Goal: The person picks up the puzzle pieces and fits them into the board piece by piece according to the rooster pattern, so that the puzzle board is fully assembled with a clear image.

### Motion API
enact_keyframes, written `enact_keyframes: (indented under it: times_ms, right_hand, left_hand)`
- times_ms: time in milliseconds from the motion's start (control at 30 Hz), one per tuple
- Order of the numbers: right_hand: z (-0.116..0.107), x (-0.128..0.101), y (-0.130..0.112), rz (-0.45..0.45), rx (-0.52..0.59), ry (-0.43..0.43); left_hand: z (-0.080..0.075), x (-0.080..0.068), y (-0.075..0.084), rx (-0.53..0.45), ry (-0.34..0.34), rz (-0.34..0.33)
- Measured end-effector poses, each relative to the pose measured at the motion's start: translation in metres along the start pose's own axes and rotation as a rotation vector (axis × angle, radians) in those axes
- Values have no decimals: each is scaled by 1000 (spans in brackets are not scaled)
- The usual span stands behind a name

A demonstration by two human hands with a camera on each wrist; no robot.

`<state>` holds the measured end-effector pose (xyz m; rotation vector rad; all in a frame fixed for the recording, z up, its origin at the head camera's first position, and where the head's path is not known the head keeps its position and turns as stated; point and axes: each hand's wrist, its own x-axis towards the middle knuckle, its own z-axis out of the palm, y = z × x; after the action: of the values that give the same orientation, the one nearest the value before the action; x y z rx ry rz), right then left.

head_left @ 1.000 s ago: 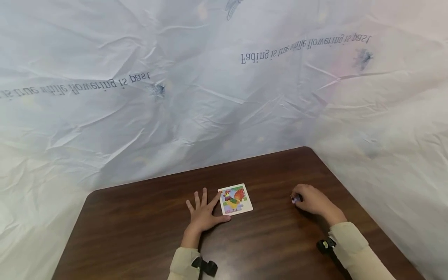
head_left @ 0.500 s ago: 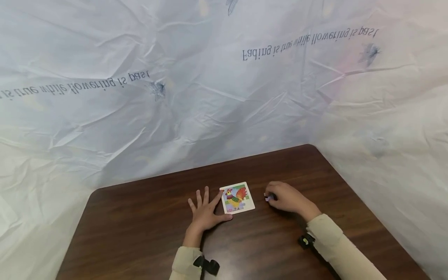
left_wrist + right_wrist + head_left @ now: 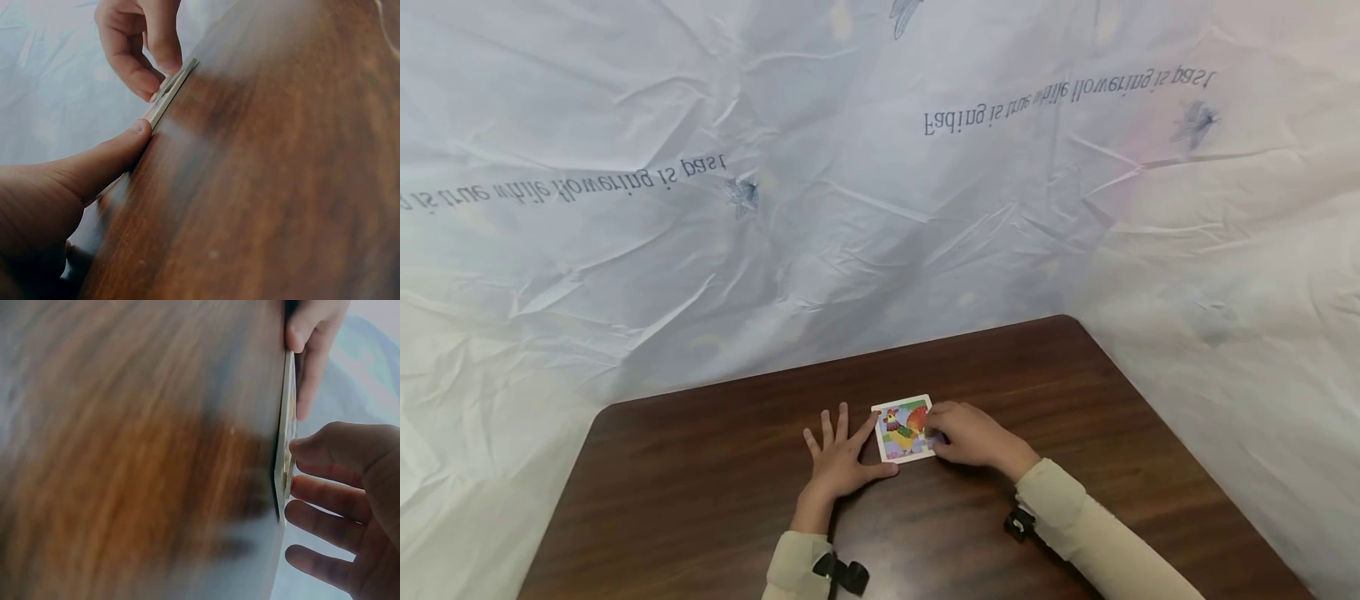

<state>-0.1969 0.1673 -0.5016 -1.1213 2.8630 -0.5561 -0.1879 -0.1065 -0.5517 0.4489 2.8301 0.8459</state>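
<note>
A small square jigsaw puzzle board [image 3: 892,444] with a rooster picture and a white frame lies flat on the brown table. My left hand [image 3: 837,468] is spread beside it, its index finger touching the upper left corner and its thumb at the lower edge. Over the board's right side, my right hand [image 3: 976,435] pinches a small puzzle piece [image 3: 288,485] between thumb and fingers. That piece is mostly covered by the fingers in the head view. In the left wrist view, the right fingertips meet the board's far end, and the left thumb presses on its near edge.
The dark wooden table [image 3: 700,483] has rounded far corners. Behind and around it hangs a creased whitish cloth [image 3: 820,250] with printed lettering. Each wrist wears a black strapped camera, such as the one on the left sleeve [image 3: 842,572].
My right hand has moved left across the table with the puzzle piece, from well right of the board to over its right side. My left hand has stayed at the board.
</note>
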Motion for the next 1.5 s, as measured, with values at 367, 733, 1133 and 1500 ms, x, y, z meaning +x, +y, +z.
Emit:
enact_keyframes:
  times_ms: [367, 733, 1133, 1500]
  right_hand:
    - [5, 5, -3, -13, -4, 11]
    - [8, 8, -9, 24, -47, -7]
    - [7, 7, -6, 53, 27, -24]
    - [8, 4, -10, 103, 51, -35]
  left_hand:
    - [-1, 2, 0, 11, -4, -2]
    - [2, 1, -2, -5, 8, 7]
    - [-1, 1, -2, -5, 1, -1]
    - [0, 1, -2, -4, -11, -1]
